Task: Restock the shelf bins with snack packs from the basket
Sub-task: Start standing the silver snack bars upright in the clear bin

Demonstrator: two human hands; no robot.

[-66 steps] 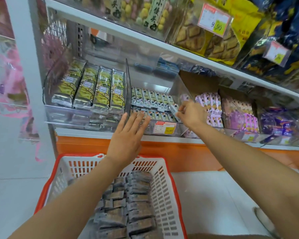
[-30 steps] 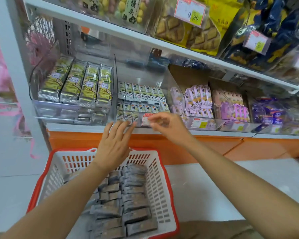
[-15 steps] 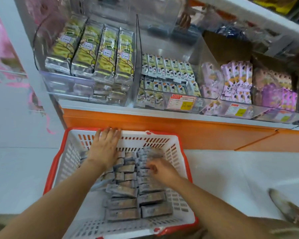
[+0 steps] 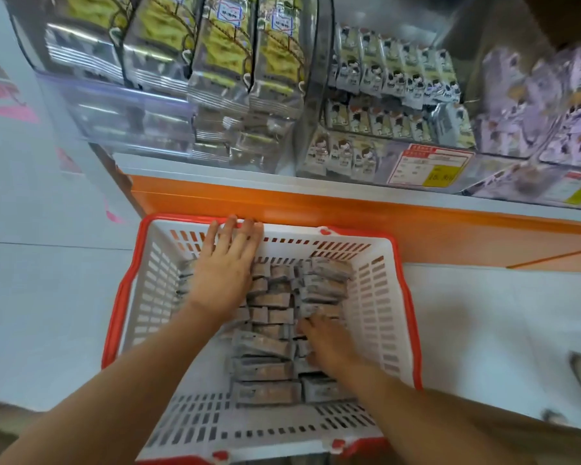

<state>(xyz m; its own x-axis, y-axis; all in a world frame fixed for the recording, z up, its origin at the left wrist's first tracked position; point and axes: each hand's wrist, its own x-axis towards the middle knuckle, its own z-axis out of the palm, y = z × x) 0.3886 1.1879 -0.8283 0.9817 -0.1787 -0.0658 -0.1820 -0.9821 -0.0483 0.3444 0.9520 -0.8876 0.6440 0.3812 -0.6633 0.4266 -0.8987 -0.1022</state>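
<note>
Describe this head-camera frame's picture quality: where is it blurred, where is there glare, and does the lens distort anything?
Head view: the purple packs at the right smear into blur; glare streaks the bin front at the left; the divider bows from wide-angle distortion; the basket, left hand and right hand look sharper; the light is even and the shadows soft.

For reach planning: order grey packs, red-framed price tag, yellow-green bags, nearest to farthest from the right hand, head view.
1. Grey packs: in basket, under right hand.
2. Red-framed price tag: ahead, slightly right.
3. Yellow-green bags: upper left.
</note>
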